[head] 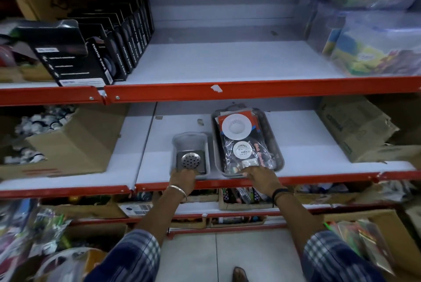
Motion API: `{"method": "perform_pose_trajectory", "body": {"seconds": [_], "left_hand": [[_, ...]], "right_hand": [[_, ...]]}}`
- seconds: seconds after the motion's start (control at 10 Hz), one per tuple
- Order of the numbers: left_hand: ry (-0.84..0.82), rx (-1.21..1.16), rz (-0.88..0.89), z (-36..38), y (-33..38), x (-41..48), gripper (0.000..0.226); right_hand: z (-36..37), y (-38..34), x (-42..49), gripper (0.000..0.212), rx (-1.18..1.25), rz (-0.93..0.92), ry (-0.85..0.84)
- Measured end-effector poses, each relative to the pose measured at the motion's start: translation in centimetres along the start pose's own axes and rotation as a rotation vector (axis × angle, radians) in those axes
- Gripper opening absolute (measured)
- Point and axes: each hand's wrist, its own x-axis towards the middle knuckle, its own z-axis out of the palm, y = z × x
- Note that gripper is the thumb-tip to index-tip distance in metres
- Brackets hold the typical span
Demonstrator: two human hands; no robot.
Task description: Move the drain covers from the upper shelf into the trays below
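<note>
Two clear plastic trays sit side by side on the middle shelf. The small tray [191, 139] holds a square metal drain cover [191, 160] with a perforated dome. The larger tray [279, 156] is filled with packaged white round drain covers [237, 125] in plastic bags. My left hand [183, 177] grips the front rim of the small tray. My right hand [259, 175] holds the front edge of the larger tray, fingers over its rim. The upper shelf [223, 60] above the trays shows no drain covers in its middle stretch.
Black boxed goods [91, 53] stand at the upper shelf's left, colourful wrapped packs [376, 49] at its right. Cardboard boxes [68, 145] [355, 126] flank the trays on the middle shelf. Red shelf edges [227, 90] jut forward. Lower shelves hold mixed goods.
</note>
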Motion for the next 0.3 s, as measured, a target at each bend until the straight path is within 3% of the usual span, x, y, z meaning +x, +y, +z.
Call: {"method": "perform_pose_trajectory", "body": {"seconds": [0.3], "left_hand": [[0.073, -0.148, 0.006, -1.7, 0.9, -3.4, 0.033]], "right_hand": [[-0.7, -2.8, -2.8, 0.029, 0.028, -0.002, 0.033]]}}
